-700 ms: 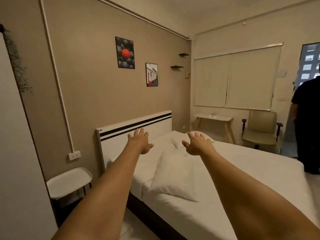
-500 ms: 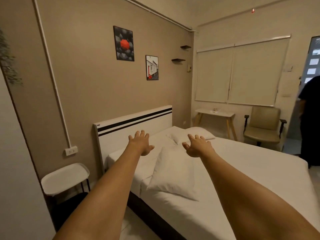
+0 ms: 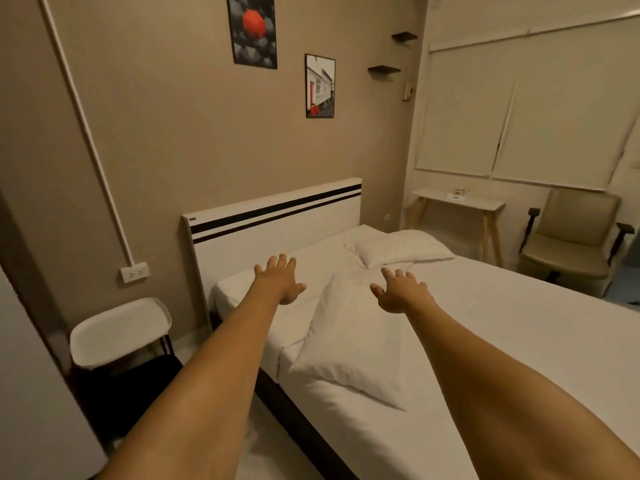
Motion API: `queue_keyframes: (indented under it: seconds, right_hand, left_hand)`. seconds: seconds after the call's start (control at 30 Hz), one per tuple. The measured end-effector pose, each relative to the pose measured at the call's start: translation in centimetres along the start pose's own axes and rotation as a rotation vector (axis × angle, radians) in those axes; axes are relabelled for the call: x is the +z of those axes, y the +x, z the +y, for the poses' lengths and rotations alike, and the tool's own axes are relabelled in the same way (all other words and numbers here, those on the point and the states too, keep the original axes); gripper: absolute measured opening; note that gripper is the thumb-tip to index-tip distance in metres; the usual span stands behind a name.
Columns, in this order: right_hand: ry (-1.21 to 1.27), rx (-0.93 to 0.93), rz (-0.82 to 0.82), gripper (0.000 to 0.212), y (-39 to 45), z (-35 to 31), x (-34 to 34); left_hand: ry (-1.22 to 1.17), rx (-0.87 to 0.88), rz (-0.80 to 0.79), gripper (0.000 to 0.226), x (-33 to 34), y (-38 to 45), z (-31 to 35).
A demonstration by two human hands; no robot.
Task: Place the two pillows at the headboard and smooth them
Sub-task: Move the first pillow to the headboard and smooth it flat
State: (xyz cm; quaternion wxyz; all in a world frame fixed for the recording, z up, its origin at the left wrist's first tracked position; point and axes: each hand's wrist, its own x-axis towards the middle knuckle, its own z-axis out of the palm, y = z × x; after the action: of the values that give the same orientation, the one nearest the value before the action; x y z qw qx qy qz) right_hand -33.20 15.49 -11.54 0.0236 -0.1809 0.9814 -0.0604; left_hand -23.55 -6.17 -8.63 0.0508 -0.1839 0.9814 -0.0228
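Note:
A white pillow (image 3: 349, 344) lies askew on the near side of the white bed (image 3: 502, 341), away from the headboard. A second white pillow (image 3: 401, 249) rests farther back, close to the white headboard (image 3: 277, 233) with two black stripes. Both my arms stretch out over the bed. My left hand (image 3: 278, 278) hovers with fingers spread just left of the near pillow's top corner. My right hand (image 3: 401, 289) is spread open above that pillow's upper right edge. Neither hand holds anything.
A small white side table (image 3: 119, 332) stands left of the bed, under a wall socket (image 3: 135, 271). A narrow desk (image 3: 460, 202) and a beige armchair (image 3: 571, 237) stand by the far window wall. Two pictures hang above the headboard.
The view has tilted down and moved closer to the bed. Both hands stay outstretched and open, now lower over the near pillow. The person at the right edge is out of view.

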Motion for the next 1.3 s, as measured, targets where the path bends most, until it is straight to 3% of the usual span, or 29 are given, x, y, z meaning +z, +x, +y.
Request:
queue_keyframes:
  seconds: [0.5,0.9,1.3]
  right_hand:
    - [0.024,0.109,-0.106,0.065,22.0,-2.3,8.4]
    - [0.059,0.225,-0.247,0.063,38.3,5.3,17.5]
    - [0.109,0.270,-0.474,0.064,51.0,12.2,31.2]
  left_hand:
    - [0.051,0.086,-0.136,0.072,5.1,25.6,-3.7]
    - [0.060,0.168,-0.301,0.073,13.5,44.0,2.5]
    - [0.016,0.186,-0.537,0.070,26.8,58.2,9.1]
